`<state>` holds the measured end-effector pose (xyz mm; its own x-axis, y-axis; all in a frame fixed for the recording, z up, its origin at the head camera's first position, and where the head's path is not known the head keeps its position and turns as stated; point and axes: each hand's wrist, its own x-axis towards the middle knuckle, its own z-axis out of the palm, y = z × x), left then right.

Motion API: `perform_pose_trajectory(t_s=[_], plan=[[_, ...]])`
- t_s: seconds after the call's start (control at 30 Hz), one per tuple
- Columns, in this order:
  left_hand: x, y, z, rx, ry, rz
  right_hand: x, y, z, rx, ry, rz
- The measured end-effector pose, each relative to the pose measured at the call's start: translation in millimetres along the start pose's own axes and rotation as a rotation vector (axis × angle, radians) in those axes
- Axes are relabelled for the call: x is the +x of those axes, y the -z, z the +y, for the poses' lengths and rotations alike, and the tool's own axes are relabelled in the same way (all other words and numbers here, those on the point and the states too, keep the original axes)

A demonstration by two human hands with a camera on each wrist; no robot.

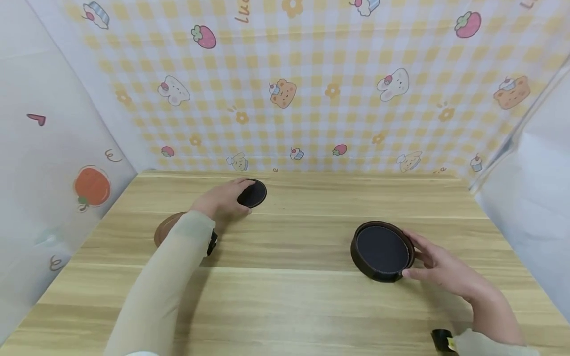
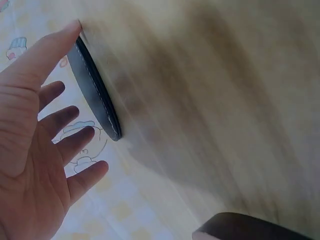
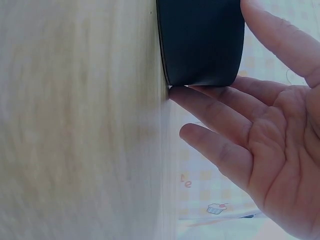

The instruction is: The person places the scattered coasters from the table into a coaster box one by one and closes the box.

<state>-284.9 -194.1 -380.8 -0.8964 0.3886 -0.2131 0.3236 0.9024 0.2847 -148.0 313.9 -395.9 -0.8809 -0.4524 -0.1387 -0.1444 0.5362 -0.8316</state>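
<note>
Toward the back left of the table lies a thin black round coaster (image 1: 255, 194). My left hand (image 1: 226, 198) is over its left side, fingers at the far edge and thumb by the near edge. In the left wrist view those fingers spread loosely beside the coaster (image 2: 95, 92), the thumb tip close to its end. Right of centre stands a round black coaster holder (image 1: 361, 257), a dark disc (image 1: 382, 249) inside it. My right hand (image 1: 445, 269) holds the holder's right side between thumb and fingers. The right wrist view shows its dark wall (image 3: 202, 45) against the tabletop.
A brown round coaster (image 1: 166, 230) lies on the wooden table (image 1: 285, 306), partly hidden beneath my left forearm. Behind the table hangs a yellow checked cloth (image 1: 311, 64). Pale sheets (image 1: 58, 148) close off the left and right sides.
</note>
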Motion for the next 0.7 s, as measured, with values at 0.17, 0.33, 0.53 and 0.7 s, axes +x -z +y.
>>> perform_pose_trajectory(t_s=[0.17,0.33,0.53,0.7], plan=[[4.3,3.0,-1.7,-0.015,0.004,-0.025,0.2,1.0,-0.9,0.011,0.006,-0.005],[4.6,4.2,-2.5,-0.046,0.004,-0.032,0.3,1.2,-0.3,0.010,0.017,-0.005],[7.3,3.0,-4.3,-0.058,0.013,-0.041,0.7,2.0,0.2,0.014,0.020,-0.006],[10.9,1.7,-2.6,-0.073,0.047,-0.070,0.9,0.9,0.3,0.017,0.011,-0.001]])
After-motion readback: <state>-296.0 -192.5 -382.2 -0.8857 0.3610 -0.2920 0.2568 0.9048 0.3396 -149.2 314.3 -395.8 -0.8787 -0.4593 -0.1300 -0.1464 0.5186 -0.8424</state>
